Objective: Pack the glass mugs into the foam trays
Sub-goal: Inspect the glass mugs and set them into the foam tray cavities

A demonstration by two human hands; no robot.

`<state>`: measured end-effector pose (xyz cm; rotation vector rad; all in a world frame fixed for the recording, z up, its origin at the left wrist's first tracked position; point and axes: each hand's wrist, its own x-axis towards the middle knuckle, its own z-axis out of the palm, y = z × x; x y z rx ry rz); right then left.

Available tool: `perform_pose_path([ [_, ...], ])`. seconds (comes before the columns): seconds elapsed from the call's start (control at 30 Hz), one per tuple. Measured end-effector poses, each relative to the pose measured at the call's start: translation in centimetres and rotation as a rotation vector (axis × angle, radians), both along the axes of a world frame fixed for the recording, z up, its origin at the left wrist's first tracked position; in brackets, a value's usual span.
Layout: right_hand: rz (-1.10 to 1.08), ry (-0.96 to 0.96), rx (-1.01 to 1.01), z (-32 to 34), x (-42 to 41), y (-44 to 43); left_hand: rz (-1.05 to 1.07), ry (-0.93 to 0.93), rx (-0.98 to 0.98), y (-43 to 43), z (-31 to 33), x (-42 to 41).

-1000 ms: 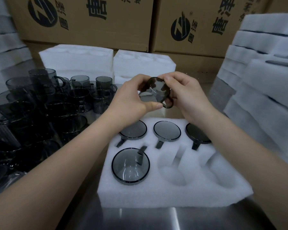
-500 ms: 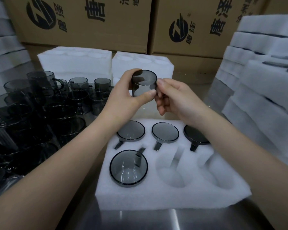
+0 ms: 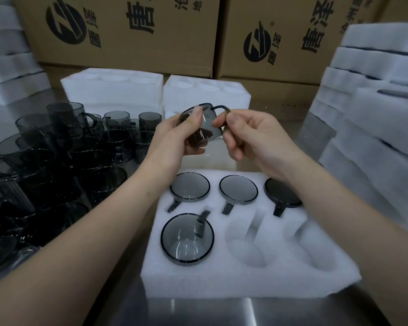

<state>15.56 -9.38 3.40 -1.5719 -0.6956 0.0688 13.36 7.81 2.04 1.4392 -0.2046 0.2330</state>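
Cardboard boxes (image 3: pixel 127 31) printed with black logos close off the back of a steel tabletop (image 3: pixel 198 311); 2 white foam blocks (image 3: pixel 113 90) sit in front of them, and stacked foam sheets (image 3: pixel 375 118) rise along the right edge. Loose mugs (image 3: pixel 57 156) of smoky glass crowd the left side; just beside them, toward the front, lies the foam tray (image 3: pixel 257 285) with 6 round pockets. 4 packed mugs (image 3: pixel 238 189) sit in it, 3 across the far row and 1 at the near left; the 2 empty pockets (image 3: pixel 245 243) are the near middle and near right. Above the tray's far edge and apart from it, both hands hold 1 tilted mug (image 3: pixel 203 132) in the air; the left hand (image 3: pixel 172 140) grips its body, thumb on the rim and fingers curled beneath; the right hand (image 3: pixel 252 135) pinches the handle between thumb and forefinger, its other fingers loosely curled.
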Motion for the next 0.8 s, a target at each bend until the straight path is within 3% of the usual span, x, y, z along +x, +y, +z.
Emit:
perform_pose_path([
  [0.3, 0.09, 0.275, -0.001, 0.2, 0.4, -0.9, 0.049, -0.176, 0.196, -0.4, -0.1, -0.5],
  [0.57, -0.138, 0.197, -0.127, 0.1, 0.2, 0.1, 0.089, -0.306, 0.421, -0.6, -0.4, 0.0],
  [0.8, -0.151, 0.154, 0.048, 0.3, -0.3, 0.1, 0.228, -0.314, 0.399, -0.7, -0.4, 0.1],
])
